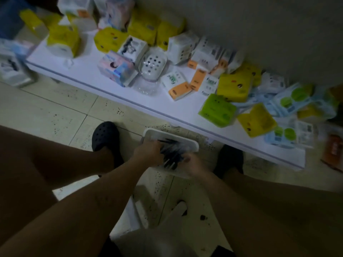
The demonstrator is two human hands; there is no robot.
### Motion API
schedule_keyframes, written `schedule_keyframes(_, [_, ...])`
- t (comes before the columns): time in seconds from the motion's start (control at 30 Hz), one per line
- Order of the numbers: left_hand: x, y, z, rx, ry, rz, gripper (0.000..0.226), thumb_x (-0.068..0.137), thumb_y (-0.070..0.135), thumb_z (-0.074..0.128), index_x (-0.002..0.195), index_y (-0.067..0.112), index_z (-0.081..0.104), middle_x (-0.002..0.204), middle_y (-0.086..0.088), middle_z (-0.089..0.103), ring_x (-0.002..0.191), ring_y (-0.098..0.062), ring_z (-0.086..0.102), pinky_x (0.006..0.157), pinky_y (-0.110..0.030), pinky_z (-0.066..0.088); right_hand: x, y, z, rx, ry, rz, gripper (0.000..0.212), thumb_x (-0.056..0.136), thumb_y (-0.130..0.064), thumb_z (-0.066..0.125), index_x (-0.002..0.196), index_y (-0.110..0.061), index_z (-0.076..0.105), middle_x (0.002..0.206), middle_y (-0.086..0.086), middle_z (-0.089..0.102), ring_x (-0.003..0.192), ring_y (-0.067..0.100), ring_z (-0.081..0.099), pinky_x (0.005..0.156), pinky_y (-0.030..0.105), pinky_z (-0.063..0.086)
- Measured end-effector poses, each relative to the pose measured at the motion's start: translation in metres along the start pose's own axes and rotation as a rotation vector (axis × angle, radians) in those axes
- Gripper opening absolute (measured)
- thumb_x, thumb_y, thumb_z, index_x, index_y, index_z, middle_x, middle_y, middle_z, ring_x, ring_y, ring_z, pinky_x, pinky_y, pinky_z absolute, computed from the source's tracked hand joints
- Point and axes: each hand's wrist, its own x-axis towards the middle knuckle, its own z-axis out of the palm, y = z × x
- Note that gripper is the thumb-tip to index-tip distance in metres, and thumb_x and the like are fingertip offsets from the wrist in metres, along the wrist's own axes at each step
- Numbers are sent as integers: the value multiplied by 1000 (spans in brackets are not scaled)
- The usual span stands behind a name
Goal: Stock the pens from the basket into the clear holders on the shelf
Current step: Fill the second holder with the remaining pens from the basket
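A white basket (187,140) sits on the tiled floor between my feet, below the edge of a low white shelf (104,84). Inside it lies a bundle of dark pens (171,153). My left hand (148,152) reaches into the basket and grips the bundle from the left. My right hand (194,165) is at the bundle's near right end, fingers curled on the pens; motion blur hides the exact hold. No clear holders are in view.
The shelf carries several tissue packs in yellow, green and orange, white boxes and a perforated white soap dish (153,65). My black clogs (105,136) stand on either side of the basket. A white stool (157,238) is beneath me.
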Motion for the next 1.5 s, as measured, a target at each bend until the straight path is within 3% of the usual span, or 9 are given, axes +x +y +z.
schedule_keyframes(0.13, [32,-11,25,2,-130,-43,29,95,29,50,116,12,60,112,-8,63,101,-24,58,84,-31,46,26,2,0,57,-16,69,39,93,-19,61,128,-4,57,117,8,60,107,27,60,87,32,49])
schedule_keyframes(0.33, [63,-36,49,34,-238,-98,32,93,31,51,115,10,61,113,-11,61,101,-25,59,90,-40,52,21,5,9,366,17,236,40,94,-12,56,132,-3,52,112,11,60,90,22,55,81,36,48])
schedule_keyframes(0.67, [86,-29,82,110,-388,-129,39,94,33,46,122,9,56,121,-14,53,102,-27,55,90,-36,49,-7,-16,5,312,75,152,31,97,-20,53,127,-14,58,121,6,61,107,22,60,88,30,50])
schedule_keyframes(0.9, [96,-30,98,-24,-285,-109,53,90,41,52,138,18,45,134,-14,49,117,-29,51,101,-43,44,-1,-3,6,374,86,202,29,95,-20,56,123,-16,61,106,4,60,97,22,60,80,32,50])
schedule_keyframes(1.07, [73,-16,72,-218,-219,-179,16,91,14,60,103,4,67,104,-11,63,97,-22,59,80,-24,45,10,7,17,461,40,279,22,94,-17,58,114,-9,62,105,6,57,98,23,58,76,29,45])
schedule_keyframes(1.2, [56,-17,60,-392,-198,-189,26,89,7,62,115,8,57,105,-6,57,90,-18,56,72,-24,47,33,12,25,405,4,264,24,92,-10,56,108,7,64,91,9,54,85,23,52,72,30,39])
schedule_keyframes(1.27, [48,-17,53,-531,-175,-212,29,92,7,56,120,11,51,111,-11,58,85,-21,60,68,-26,52,46,18,27,402,-7,271,16,92,-11,57,105,-3,63,88,6,53,87,24,54,73,30,42])
schedule_keyframes(1.37, [40,-17,43,-547,-136,-219,30,96,13,48,125,13,51,107,-14,59,84,-24,59,71,-34,52,68,29,30,418,-74,274,30,95,-15,59,122,-5,53,105,6,55,100,29,59,78,33,51])
schedule_keyframes(1.5, [33,-9,24,-574,-40,-169,26,101,21,39,114,10,59,103,-10,62,85,-18,59,68,-26,47,88,28,27,389,-113,226,43,95,-17,60,134,-6,47,121,14,60,95,29,65,78,35,57])
